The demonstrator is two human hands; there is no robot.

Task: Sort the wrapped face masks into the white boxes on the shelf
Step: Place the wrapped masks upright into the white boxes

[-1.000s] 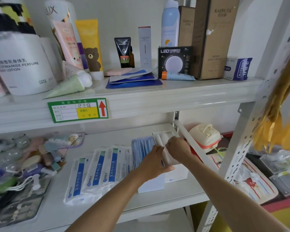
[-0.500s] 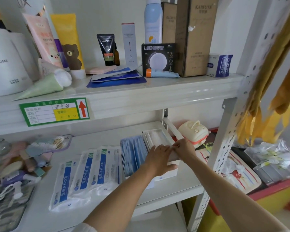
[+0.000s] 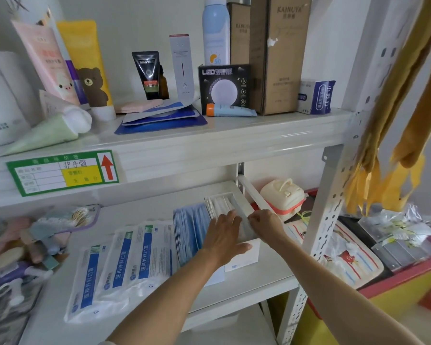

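Note:
Two white boxes stand side by side on the lower shelf. The left white box holds upright blue wrapped masks. The right white box holds white wrapped masks. My left hand lies flat over the masks between the two boxes, fingers spread. My right hand pinches the top edge of a white wrapped mask at the right box's right side. Three flat blue-and-white mask packs lie on the shelf to the left of the boxes.
The shelf post stands just right of my right arm, and a diagonal brace runs behind the boxes. A cream container sits beyond it. Small toiletries crowd the shelf's left end. Bottles and cartons fill the upper shelf.
The view shifted left and closer. Both hands stayed at the right box; the left hand slid a little further over the masks and flattened.

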